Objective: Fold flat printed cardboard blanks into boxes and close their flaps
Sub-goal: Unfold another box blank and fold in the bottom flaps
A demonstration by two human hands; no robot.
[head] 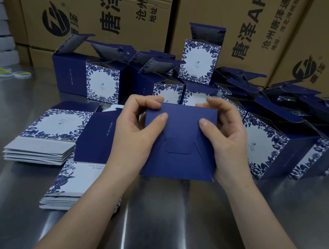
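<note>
I hold a dark blue box (179, 145) above the steel table, its interlocked bottom flaps turned toward me. My left hand (135, 129) grips its left side, thumb pressing on the upper left of the flap panel. My right hand (226, 138) grips the right side, thumb pressing on the upper right. The fingers of both hands curl over the box's far top edge. Two stacks of flat printed blanks lie to the left: one stack (49, 136) further back, another stack (72, 183) nearer, partly under my left forearm.
Several folded blue-and-white boxes with open lids (102, 80) crowd the back of the steel table (168, 219) and its right side (271, 146). Large brown cartons (103, 7) form a wall behind. Small round yellow-labelled lids (3, 71) lie at far left.
</note>
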